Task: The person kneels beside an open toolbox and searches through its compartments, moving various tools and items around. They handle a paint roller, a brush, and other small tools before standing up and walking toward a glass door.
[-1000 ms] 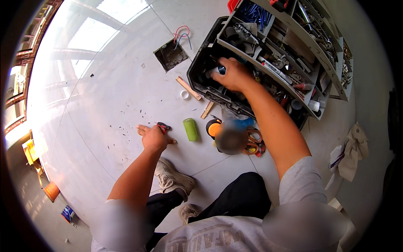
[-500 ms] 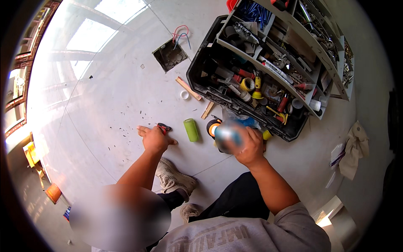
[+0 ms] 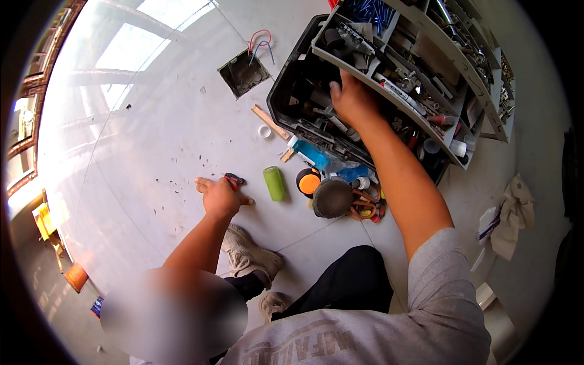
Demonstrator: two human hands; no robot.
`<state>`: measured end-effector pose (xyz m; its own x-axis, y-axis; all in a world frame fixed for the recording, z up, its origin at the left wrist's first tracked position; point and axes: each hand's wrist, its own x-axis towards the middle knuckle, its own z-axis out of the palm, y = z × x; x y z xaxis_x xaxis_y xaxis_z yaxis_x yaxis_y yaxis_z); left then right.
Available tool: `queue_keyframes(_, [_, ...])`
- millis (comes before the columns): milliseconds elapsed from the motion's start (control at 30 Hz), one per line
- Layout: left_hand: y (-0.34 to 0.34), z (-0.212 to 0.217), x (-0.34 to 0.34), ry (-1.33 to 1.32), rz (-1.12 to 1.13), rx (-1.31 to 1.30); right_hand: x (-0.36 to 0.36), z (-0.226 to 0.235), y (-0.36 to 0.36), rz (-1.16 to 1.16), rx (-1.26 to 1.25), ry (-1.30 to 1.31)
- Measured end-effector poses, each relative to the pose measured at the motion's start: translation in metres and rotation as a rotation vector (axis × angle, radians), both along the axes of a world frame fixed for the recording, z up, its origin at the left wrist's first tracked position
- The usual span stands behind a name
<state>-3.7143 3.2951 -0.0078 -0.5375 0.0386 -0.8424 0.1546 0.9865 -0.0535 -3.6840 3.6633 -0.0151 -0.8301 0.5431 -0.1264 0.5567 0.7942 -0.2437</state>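
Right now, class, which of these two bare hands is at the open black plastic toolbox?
The right hand, over the toolbox; the left hand is at the red-and-black tool on the pale floor.

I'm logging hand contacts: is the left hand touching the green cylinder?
Apart. The head view shows a strip of bare floor between the left hand and the green cylinder to its right.

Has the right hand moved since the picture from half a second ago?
Yes. Judged against the open toolbox, the right hand went forward, up in the picture: from outside the box's near edge to over its interior.
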Motion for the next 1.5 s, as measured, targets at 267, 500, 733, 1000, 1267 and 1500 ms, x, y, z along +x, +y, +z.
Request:
queue_keyframes(267, [0.003,0.003,-0.003,-0.034,0.036,-0.022,-0.003,0.008,-0.002,-0.183,-0.320,0.127])
queue_keyframes(500, [0.003,-0.001,-0.001,-0.005,0.027,-0.034,0.109,0.133,-0.106,0.235,-0.535,0.255])
queue_keyframes(733, [0.006,0.004,-0.002,-0.018,0.017,-0.033,0.113,0.090,-0.166,0.218,-0.368,0.108])
queue_keyframes(1000, [-0.001,0.005,0.000,0.012,0.035,-0.029,0.039,0.070,-0.055,0.103,-0.083,0.325])
queue_keyframes(1267, [0.000,0.001,-0.001,-0.012,0.009,-0.021,-0.045,0.004,0.003,-0.029,-0.198,-0.143])
queue_keyframes(1500, [0.004,0.006,-0.004,-0.040,0.030,-0.039,-0.051,-0.014,-0.008,-0.018,-0.024,-0.222])
